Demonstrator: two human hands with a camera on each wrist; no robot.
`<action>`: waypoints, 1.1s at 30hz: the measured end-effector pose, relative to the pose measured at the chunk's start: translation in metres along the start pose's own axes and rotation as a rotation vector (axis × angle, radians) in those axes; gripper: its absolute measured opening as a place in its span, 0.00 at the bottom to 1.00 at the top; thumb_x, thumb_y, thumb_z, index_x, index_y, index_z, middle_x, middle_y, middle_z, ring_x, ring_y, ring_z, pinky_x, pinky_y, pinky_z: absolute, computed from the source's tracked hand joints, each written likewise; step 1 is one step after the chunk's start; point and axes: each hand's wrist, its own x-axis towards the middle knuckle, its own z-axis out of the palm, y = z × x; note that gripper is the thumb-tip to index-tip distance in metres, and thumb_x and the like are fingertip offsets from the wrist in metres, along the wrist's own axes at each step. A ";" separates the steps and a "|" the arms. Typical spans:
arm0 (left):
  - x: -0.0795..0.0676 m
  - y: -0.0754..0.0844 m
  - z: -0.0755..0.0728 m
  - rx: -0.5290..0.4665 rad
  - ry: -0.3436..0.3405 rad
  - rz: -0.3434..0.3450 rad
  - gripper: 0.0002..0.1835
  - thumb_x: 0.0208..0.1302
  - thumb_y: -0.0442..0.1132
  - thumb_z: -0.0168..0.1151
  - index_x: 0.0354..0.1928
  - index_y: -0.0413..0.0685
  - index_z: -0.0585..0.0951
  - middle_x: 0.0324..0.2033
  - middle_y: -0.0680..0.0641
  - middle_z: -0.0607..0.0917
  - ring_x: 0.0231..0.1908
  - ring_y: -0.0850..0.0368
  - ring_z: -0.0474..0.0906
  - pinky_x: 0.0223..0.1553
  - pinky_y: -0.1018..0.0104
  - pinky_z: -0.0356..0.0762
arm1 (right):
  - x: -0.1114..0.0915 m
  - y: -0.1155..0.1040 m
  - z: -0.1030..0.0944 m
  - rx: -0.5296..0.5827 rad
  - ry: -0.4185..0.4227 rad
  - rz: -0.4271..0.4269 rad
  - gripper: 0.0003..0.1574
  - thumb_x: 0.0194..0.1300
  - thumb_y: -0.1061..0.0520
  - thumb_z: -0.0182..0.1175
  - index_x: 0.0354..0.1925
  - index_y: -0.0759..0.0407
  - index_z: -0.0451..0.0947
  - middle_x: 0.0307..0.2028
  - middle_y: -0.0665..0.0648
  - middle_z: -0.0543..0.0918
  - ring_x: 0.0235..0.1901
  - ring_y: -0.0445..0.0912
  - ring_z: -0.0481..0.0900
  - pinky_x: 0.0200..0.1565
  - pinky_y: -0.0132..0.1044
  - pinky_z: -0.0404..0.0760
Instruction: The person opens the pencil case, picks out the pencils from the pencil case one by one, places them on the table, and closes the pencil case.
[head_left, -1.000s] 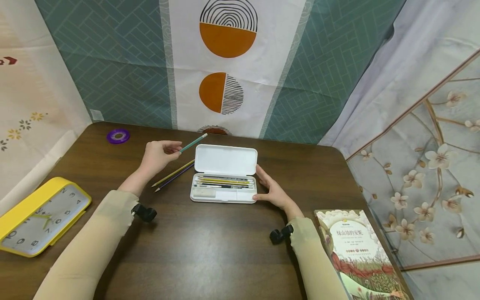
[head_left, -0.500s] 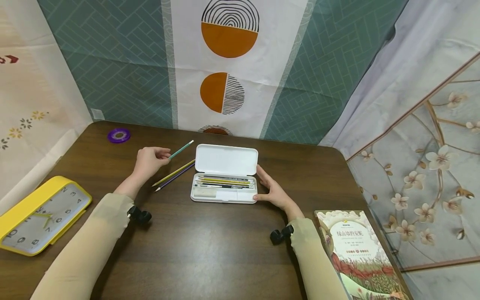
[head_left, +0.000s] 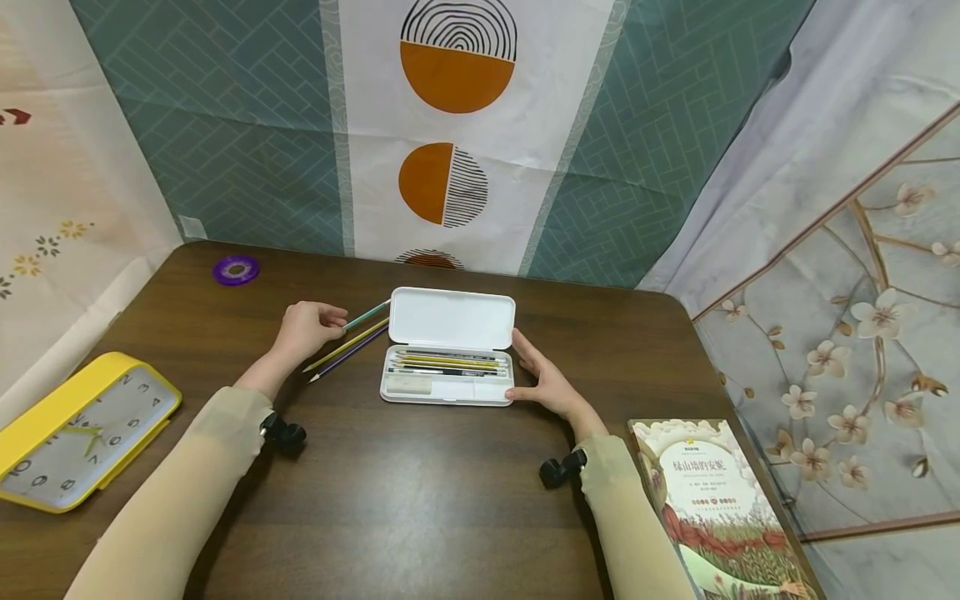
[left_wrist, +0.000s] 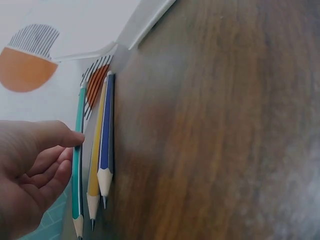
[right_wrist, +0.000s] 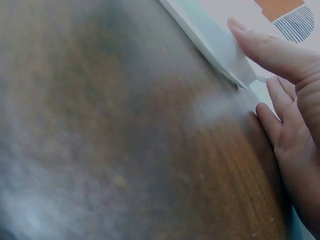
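L hand [head_left: 303, 329] – green pencil [head_left: 366, 315], case [head_left: 448, 321]

Home study corner, staged look; dark wooden desk [head_left: 420, 500] boxed in by hung patterned cloths [head_left: 457, 125], floral sheets at frame left and right; white pencil case [head_left: 447, 350] centre, yellow clock [head_left: 75, 433] lower left, book [head_left: 712, 500] lower right.

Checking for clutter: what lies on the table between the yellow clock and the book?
In the head view, only bare table and the person's two sleeved forearms lie between the clock and the book.
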 end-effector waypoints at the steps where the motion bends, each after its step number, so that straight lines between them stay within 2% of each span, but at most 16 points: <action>1: 0.000 -0.001 0.000 -0.001 -0.006 0.001 0.14 0.59 0.28 0.64 0.48 0.28 0.83 0.37 0.34 0.88 0.39 0.38 0.85 0.56 0.44 0.72 | 0.000 0.000 0.000 0.000 0.001 0.001 0.68 0.52 0.68 0.72 0.78 0.55 0.40 0.78 0.57 0.45 0.77 0.53 0.44 0.73 0.58 0.50; 10: 0.001 -0.003 0.000 0.000 -0.048 -0.005 0.15 0.61 0.29 0.65 0.48 0.29 0.83 0.38 0.35 0.88 0.40 0.41 0.85 0.48 0.48 0.78 | 0.000 -0.003 0.001 -0.004 0.001 0.021 0.67 0.53 0.70 0.70 0.78 0.55 0.38 0.78 0.57 0.43 0.77 0.52 0.43 0.73 0.57 0.50; 13: 0.001 -0.002 0.000 0.004 -0.053 -0.006 0.14 0.60 0.29 0.65 0.48 0.30 0.83 0.38 0.35 0.88 0.39 0.42 0.85 0.46 0.51 0.80 | 0.000 -0.005 0.001 -0.001 -0.003 0.024 0.67 0.53 0.72 0.69 0.78 0.58 0.37 0.78 0.60 0.43 0.77 0.54 0.42 0.73 0.58 0.49; 16: 0.002 -0.002 0.001 0.007 -0.059 -0.007 0.14 0.61 0.29 0.65 0.48 0.30 0.83 0.37 0.36 0.88 0.39 0.43 0.85 0.45 0.53 0.80 | -0.002 -0.017 0.000 0.003 -0.012 0.028 0.67 0.53 0.72 0.69 0.77 0.63 0.38 0.77 0.63 0.43 0.77 0.57 0.42 0.73 0.59 0.50; 20: 0.003 -0.003 0.003 0.004 -0.073 -0.012 0.14 0.61 0.30 0.64 0.48 0.30 0.83 0.37 0.36 0.88 0.39 0.42 0.84 0.46 0.51 0.80 | -0.004 -0.031 0.000 0.002 -0.021 0.032 0.66 0.53 0.70 0.70 0.76 0.66 0.38 0.77 0.66 0.44 0.76 0.59 0.43 0.72 0.60 0.51; 33: 0.002 -0.008 0.002 -0.005 -0.100 0.008 0.15 0.61 0.29 0.64 0.49 0.27 0.82 0.38 0.34 0.88 0.41 0.39 0.85 0.48 0.45 0.80 | -0.006 -0.034 0.001 0.025 -0.015 0.029 0.65 0.53 0.71 0.69 0.77 0.66 0.38 0.77 0.65 0.44 0.76 0.58 0.43 0.73 0.59 0.50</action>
